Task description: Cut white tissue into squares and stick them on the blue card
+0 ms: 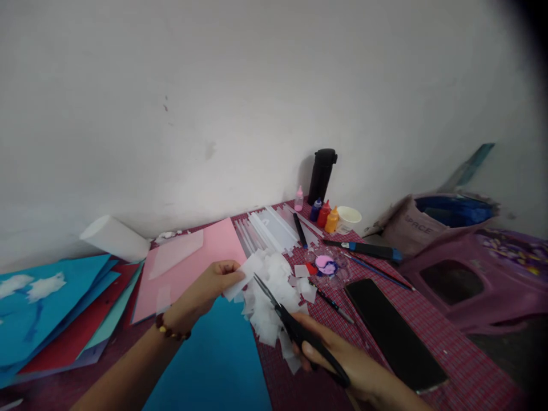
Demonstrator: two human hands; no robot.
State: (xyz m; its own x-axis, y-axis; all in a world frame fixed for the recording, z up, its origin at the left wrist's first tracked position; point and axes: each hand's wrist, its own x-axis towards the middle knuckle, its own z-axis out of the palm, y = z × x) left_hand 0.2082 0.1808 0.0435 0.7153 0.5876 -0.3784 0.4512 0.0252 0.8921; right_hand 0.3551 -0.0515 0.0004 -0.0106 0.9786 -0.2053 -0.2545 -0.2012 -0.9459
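My left hand (208,290) pinches a strip of white paper (243,274) between thumb and fingers, a bead bracelet on its wrist. My right hand (342,359) grips black-handled scissors (295,322), whose blades point up-left toward the strip and lie close to its lower edge. Under both hands sits a pile of small white paper squares (274,297) on a red checked cloth. A blue sheet (214,365) lies below my left forearm.
A pink sheet (197,257) and stacked blue and red sheets (55,319) lie left. Paint bottles (324,212), a black flask (322,174), a white cup (348,217), a palette (326,265), brushes and a black slab (394,334) stand right. A purple plastic stool (479,279) is far right.
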